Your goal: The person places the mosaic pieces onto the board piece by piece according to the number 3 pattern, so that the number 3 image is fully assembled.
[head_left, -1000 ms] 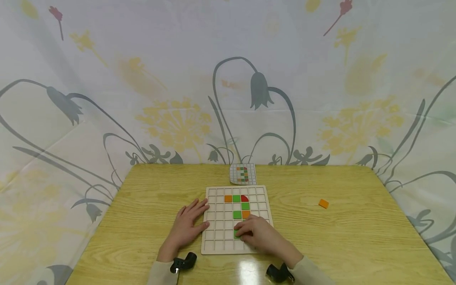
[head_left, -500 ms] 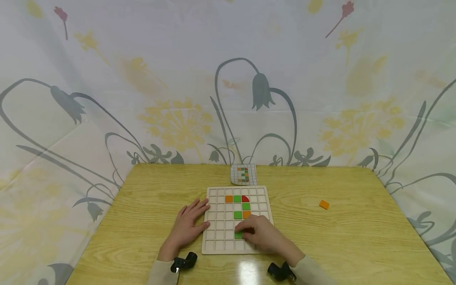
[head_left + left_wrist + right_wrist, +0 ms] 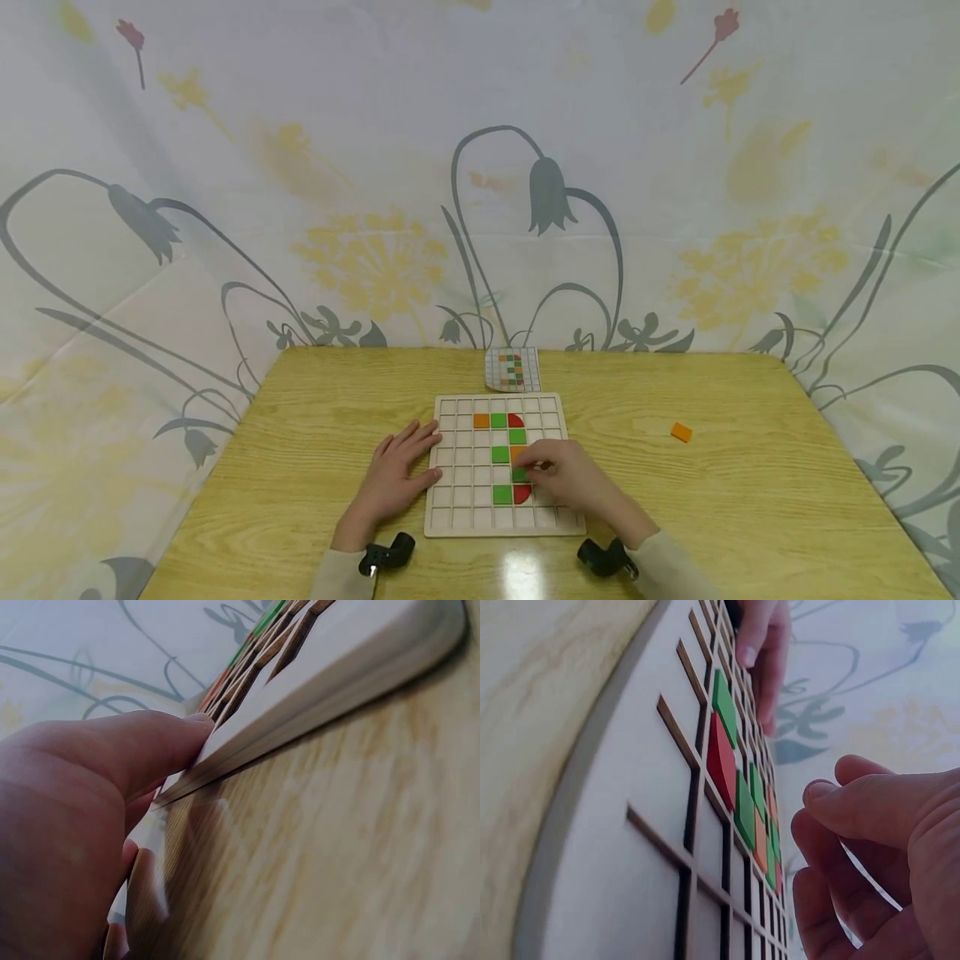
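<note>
A pale grid board [image 3: 465, 521] lies on the table, with several green and orange square tiles and red rounded tiles in its cells. Fingertips of my left hand [image 3: 396, 473] rest along its left edge; in the left wrist view the thumb [image 3: 169, 739] touches the rim. Over the board's right half is my right hand [image 3: 566, 477], near a green tile [image 3: 519, 475] that it partly covers in the head view. The right wrist view shows its fingers loosely bent, off the board, with nothing visible between them. Below that tile are a red rounded tile [image 3: 522, 495] and another green tile [image 3: 502, 495].
A small card [image 3: 512, 370] with a printed grid of coloured cells lies behind the board. One loose orange tile [image 3: 681, 432] lies to the right on the wooden table [image 3: 735, 500]. A patterned cloth [image 3: 360, 167] hangs behind the table's far edge.
My right hand has drawn away from the lower green tile, up and to the right, uncovering the red rounded tile and part of the green tile above it. My left hand stays in place.
</note>
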Motion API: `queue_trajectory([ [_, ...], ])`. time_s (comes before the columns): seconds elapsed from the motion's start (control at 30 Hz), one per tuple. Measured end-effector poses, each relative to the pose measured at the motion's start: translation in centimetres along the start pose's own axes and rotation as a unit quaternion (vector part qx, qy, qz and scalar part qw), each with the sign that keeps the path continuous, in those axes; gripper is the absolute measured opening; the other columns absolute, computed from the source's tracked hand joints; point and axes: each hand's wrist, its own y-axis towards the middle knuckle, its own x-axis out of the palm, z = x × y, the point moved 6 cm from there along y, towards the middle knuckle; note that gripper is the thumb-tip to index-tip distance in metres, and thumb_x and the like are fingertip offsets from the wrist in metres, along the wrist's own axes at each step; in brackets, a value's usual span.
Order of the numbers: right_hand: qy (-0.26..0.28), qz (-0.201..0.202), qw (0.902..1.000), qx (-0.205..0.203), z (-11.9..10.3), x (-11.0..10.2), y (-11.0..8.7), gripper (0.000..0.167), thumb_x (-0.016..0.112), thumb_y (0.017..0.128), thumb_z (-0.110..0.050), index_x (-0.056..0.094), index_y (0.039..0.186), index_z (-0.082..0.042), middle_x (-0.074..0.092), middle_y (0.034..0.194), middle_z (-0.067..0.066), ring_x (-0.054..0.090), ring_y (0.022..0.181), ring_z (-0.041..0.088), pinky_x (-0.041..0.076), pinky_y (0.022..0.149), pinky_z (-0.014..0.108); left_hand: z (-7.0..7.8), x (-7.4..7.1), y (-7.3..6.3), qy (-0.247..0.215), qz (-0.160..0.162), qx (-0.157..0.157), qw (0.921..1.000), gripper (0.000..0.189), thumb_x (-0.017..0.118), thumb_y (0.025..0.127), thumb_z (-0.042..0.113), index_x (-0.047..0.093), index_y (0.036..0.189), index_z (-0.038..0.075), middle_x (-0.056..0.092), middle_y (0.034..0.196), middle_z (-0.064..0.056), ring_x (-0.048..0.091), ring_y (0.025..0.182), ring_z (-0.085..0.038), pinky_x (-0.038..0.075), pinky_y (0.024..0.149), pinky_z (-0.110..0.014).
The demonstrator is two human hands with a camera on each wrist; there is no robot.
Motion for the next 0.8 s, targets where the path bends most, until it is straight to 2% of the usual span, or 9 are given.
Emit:
queue_trajectory([
  [0.13,-0.007,0.015,0.9992,0.035,0.5,-1.4,-0.5,0.019,0.069,0.091,0.001,0.077,0.105,-0.009,0.072,0.103,0.000,0.066,0.089,0.011,0.056,0.076,0.029,-0.1,0.2,0.0,0.006,-0.002,-0.002,1.0000,0.056,0.065,0.096,0.037,0.054,0.145,0.012,0.041,0.156,-0.002,0.025,0.148,-0.031,0.012,0.113,-0.065],
  [0.37,-0.031,0.052,0.9954,0.074,2.3,-4.5,-1.8,0.018,0.069,0.091,0.002,0.076,0.105,-0.007,0.072,0.108,0.005,0.067,0.091,0.020,0.056,0.076,0.030,0.0,0.1,0.0,0.004,0.000,-0.001,1.0000,0.056,0.064,0.096,0.036,0.054,0.145,0.011,0.041,0.156,-0.003,0.025,0.148,-0.032,0.011,0.113,-0.065],
  [0.57,-0.061,0.097,0.9875,0.109,4.6,-7.0,-3.5,0.019,0.070,0.090,0.001,0.076,0.106,-0.007,0.072,0.105,0.003,0.067,0.090,0.018,0.056,0.075,0.029,0.1,0.0,0.0,0.005,0.004,0.003,1.0000,0.056,0.065,0.096,0.036,0.055,0.145,0.011,0.041,0.156,-0.003,0.026,0.147,-0.032,0.012,0.113,-0.065],
  [0.8,-0.092,0.141,0.9781,0.123,6.0,-9.6,-5.7,0.020,0.069,0.090,0.004,0.076,0.107,-0.005,0.071,0.104,0.006,0.066,0.089,0.019,0.055,0.073,0.031,0.1,0.0,0.0,0.010,0.017,0.014,0.9997,0.055,0.066,0.095,0.034,0.056,0.143,0.011,0.043,0.155,-0.004,0.029,0.146,-0.034,0.015,0.111,-0.067],
])
